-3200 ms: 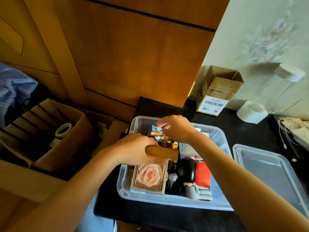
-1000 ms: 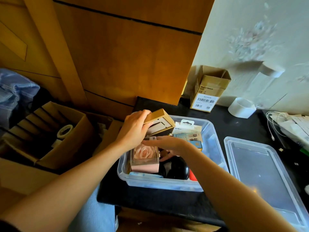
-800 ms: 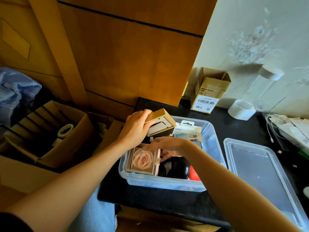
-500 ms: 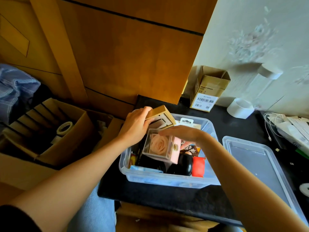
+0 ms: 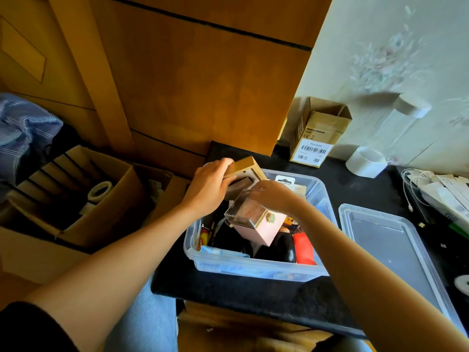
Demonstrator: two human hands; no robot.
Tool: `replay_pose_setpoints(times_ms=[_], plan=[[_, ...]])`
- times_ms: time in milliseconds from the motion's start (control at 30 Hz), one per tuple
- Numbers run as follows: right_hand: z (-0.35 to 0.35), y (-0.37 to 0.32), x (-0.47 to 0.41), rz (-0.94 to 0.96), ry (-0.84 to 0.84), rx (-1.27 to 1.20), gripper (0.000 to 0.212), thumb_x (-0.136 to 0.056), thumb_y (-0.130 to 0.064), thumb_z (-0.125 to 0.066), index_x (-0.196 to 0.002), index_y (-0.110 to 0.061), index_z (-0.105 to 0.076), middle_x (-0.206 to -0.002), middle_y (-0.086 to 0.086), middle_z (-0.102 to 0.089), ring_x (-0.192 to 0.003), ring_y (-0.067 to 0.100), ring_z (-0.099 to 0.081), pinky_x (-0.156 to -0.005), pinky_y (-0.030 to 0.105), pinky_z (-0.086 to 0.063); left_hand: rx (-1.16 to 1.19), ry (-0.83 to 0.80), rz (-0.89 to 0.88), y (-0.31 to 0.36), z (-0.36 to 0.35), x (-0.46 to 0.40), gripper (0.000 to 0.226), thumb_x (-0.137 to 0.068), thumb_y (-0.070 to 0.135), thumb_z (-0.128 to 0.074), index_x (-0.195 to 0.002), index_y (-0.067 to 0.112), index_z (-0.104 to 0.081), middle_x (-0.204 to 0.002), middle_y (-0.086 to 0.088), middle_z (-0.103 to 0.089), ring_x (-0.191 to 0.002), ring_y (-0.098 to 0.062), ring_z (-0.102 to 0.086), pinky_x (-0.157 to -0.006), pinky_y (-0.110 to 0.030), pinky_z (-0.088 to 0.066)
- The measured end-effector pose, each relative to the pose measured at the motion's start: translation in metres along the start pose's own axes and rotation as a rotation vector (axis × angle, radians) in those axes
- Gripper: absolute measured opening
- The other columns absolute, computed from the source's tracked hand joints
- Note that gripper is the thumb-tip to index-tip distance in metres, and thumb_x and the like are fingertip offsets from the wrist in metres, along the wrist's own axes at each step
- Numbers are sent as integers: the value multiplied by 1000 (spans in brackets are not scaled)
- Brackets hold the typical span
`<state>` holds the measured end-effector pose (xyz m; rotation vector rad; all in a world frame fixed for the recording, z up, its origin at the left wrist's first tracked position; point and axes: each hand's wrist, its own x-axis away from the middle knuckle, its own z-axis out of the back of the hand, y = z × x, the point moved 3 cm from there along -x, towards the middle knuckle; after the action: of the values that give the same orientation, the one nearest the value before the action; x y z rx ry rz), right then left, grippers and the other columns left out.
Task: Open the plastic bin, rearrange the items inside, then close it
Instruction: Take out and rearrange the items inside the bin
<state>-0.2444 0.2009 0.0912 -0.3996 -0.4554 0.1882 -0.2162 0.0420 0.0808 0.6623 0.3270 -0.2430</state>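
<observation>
Cardboard box on the left [image 5: 83, 194]: open, standing well left of the table, with dark dividers and a roll of tape [image 5: 100, 189] inside.
Blue striped cloth [image 5: 20, 130]: bunched up behind that box, by the wooden panelling.
Left hand [image 5: 206, 190]: fingers curled round a tan box [image 5: 243, 168], gripping it above the far left corner of the bin, tilted.
Plastic bin [image 5: 253, 268]: clear, lid off, sitting on the black table [image 5: 253, 293] near its front edge, crammed with odds and ends.
Inside the bin: a black rounded thing [image 5: 281, 250], something red [image 5: 303, 247] at the right, a blue packet [image 5: 220, 251] along the near wall, carded packaging [image 5: 285, 180] standing at the back.
Right hand [image 5: 274, 199]: fingers closed from above on a pink box with a clear top [image 5: 253, 219], holding it tilted over the middle of the bin, just beside the tan box; whether it touches the things beneath I can't tell.
Lid [image 5: 396, 255]: lying flat on the table just right of the bin.
Small carton [image 5: 317, 133]: open-topped, barcode label, against the wall behind the bin.
White tape roll [image 5: 365, 162]: right of the carton, near the wall.
White cables and papers [image 5: 431, 186]: heaped at the far right edge of the table.
</observation>
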Motion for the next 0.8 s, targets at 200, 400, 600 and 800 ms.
replay_pose_setpoints(times_ms=[200, 400, 600, 800], plan=[[8, 18, 8, -100, -277, -253, 43, -82, -58, -58, -110, -26, -54, -111, 1, -56, -87, 19, -63, -61, 27, -58, 1, -12, -4, -1, 0, -1, 25, -99, 22, -47, -121, 12, -49, -111, -4, -61, -105, -23, -55, -92, -39, -41], [-9, 17, 9, -187, -274, -323, 51, -85, -54, -56, -119, -16, -54, -123, 8, -58, -95, 26, -61, -73, 34, -57, 3, 12, -4, 1, 1, 1, 24, -99, 21, -46, -121, 12, -50, -110, -6, -61, -101, -24, -54, -81, -30, -37], [-16, 4, 7, -163, -165, -587, 40, -86, -51, -50, -111, -19, -55, -112, 5, -57, -95, 26, -56, -77, 37, -54, 19, 50, -3, 2, 3, 0, 25, -98, 18, -48, -121, 9, -51, -107, -7, -63, -96, -25, -56, -80, -32, -38], [-42, -13, 6, -47, -160, -656, 17, -92, -41, -50, -88, -26, -56, -89, -1, -62, -80, 14, -58, -65, 28, -48, 17, 43, 2, -1, 0, 0, 24, -98, 17, -48, -121, 10, -51, -110, -8, -63, -99, -25, -56, -85, -33, -37]])
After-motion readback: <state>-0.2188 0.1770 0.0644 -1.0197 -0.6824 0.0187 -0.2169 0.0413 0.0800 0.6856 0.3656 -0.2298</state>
